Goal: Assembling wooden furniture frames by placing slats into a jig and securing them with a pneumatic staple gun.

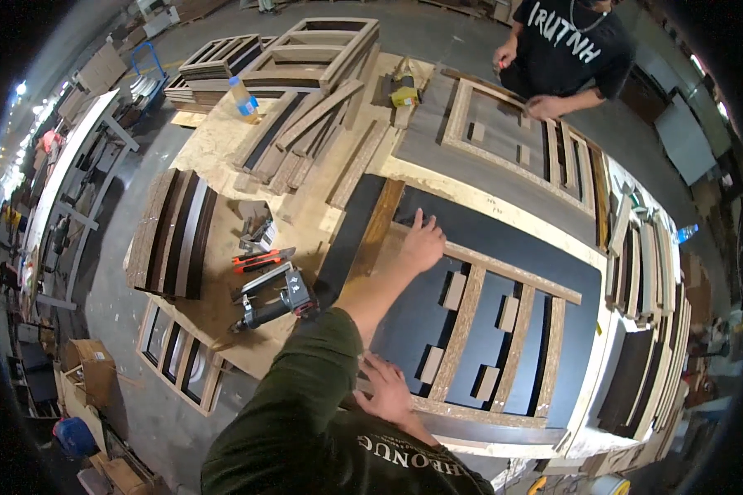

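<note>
Here, both hands lay flat on a pale chipboard slatted frame (487, 330) sitting on a dark flat panel (504, 239).

The right hand (385, 389) pressed the near rail, fingers spread, gripping nothing; the left hand (422, 244) pressed the far corner, open-palmed. Likely risk: the rough, unfastened slats could slide on the smooth panel if pressure was uneven. A black-and-red power tool (276, 301) lay left; another person's hands (545, 106) rested on a similar frame beyond.

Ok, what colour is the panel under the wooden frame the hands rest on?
Black, or very dark, panel beneath the pale chipboard frame; clearest in the head view.
</note>
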Demonstrator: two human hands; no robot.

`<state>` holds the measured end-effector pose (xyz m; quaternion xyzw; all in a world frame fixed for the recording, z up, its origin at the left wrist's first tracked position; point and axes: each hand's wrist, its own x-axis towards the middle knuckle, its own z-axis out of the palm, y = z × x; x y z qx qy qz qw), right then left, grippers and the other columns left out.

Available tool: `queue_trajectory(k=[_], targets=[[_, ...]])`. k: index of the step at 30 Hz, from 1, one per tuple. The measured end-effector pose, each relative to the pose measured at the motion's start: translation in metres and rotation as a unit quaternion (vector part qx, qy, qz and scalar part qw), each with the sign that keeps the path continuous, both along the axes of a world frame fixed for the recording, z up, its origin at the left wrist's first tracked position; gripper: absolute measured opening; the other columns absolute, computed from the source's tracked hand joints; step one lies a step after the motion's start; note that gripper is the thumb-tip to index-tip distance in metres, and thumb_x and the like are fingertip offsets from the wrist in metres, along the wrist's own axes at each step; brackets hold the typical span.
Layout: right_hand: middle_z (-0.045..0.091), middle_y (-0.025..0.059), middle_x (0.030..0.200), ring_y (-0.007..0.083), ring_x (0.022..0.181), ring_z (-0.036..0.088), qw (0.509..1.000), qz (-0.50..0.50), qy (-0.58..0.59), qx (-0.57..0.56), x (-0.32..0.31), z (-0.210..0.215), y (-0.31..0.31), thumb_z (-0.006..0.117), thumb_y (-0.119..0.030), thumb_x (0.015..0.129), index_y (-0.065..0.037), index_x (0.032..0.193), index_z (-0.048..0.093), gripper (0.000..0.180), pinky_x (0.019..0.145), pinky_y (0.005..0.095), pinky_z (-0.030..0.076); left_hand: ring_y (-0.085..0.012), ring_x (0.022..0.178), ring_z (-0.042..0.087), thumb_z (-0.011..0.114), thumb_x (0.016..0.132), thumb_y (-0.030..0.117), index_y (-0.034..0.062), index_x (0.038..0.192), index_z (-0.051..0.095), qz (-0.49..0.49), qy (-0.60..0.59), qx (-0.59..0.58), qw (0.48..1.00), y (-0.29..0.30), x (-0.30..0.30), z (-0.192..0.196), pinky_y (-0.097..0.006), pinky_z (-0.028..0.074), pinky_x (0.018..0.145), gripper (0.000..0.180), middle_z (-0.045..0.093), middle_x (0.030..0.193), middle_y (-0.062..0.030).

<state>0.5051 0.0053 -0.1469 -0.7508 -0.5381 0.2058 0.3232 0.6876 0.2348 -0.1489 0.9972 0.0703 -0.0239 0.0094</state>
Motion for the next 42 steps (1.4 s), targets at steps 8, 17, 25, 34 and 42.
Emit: queue_trajectory(k=[8,17,25,34,42], targets=[[0.042,0.0118,0.139,0.0277,0.123,0.046,1.0,0.009,0.017,-0.005,0.005,0.01,0.01,0.065,-0.025,0.076,-0.007,0.128,0.049,0.058,0.098,0.0433,0.038,-0.0283,0.133,0.032,0.065,0.079,0.036,0.0125,0.11,0.063,-0.026,0.011,-0.001,1.0,0.035,-0.006,0.0,-0.066,0.016,0.106,0.039,0.054,0.124,-0.0081],[0.041,0.013,0.137,0.0296,0.123,0.043,1.0,0.007,0.011,0.022,0.009,0.0,0.0,0.062,-0.026,0.076,-0.006,0.126,0.048,0.056,0.101,0.0443,0.035,-0.0426,0.132,0.027,0.062,0.084,0.034,0.0063,0.138,0.035,0.055,-0.175,-0.182,0.966,0.004,-0.154,0.003,-0.05,0.027,0.107,0.066,0.031,0.142,-0.0232],[0.04,0.0129,0.139,0.0304,0.125,0.042,0.999,0.048,0.012,0.009,0.01,0.007,0.001,0.067,-0.017,0.07,-0.008,0.128,0.046,0.062,0.102,0.0469,0.033,-0.0364,0.114,0.051,0.062,0.084,0.014,0.0045,0.117,0.058,0.274,-0.298,-0.366,0.838,-0.064,-0.287,-0.019,-0.04,0.041,0.097,0.034,0.055,0.122,-0.0186],[0.031,0.0108,0.146,0.0317,0.131,0.034,0.994,0.096,-0.029,-0.05,0.015,0.012,-0.003,0.066,-0.019,0.072,-0.01,0.137,0.039,0.07,0.107,0.0487,0.027,-0.0288,0.065,0.061,0.063,0.083,0.01,0.004,0.09,0.067,0.349,-0.284,-0.371,0.812,-0.087,-0.347,0.001,-0.033,0.048,0.064,0.01,0.064,0.08,-0.0122],[0.036,0.014,0.142,0.0328,0.13,0.035,0.994,0.1,-0.039,-0.014,0.017,0.003,-0.001,0.065,-0.021,0.072,-0.007,0.136,0.038,0.07,0.107,0.0478,0.027,-0.035,0.098,0.051,0.06,0.077,0.006,0.0085,0.105,0.061,0.176,-0.386,-0.21,0.881,-0.061,-0.252,0.061,-0.043,0.042,0.085,0.028,0.055,0.105,-0.0123]])
